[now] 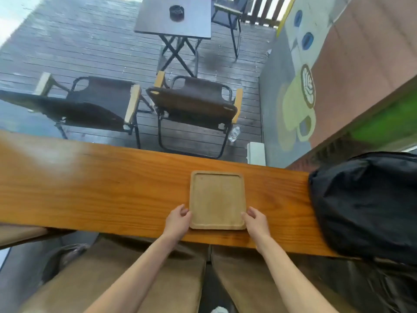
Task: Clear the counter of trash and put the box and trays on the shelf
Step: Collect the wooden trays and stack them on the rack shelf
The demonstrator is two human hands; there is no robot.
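Observation:
A pale wooden tray (217,197) with a raised rim lies flat on the orange-brown wooden counter (101,188), right of centre, its near edge close to the counter's front edge. My left hand (178,219) grips the tray's near left corner, fingers curled onto its edge. My right hand (255,219) grips the near right corner the same way. The tray holds nothing.
A black bag (365,206) covers the counter's right end. Beyond the counter are two folding chairs (194,105), a small folding table (176,16) with a dark ashtray, a plastic bottle (234,133) on the deck, and a painted wall at right.

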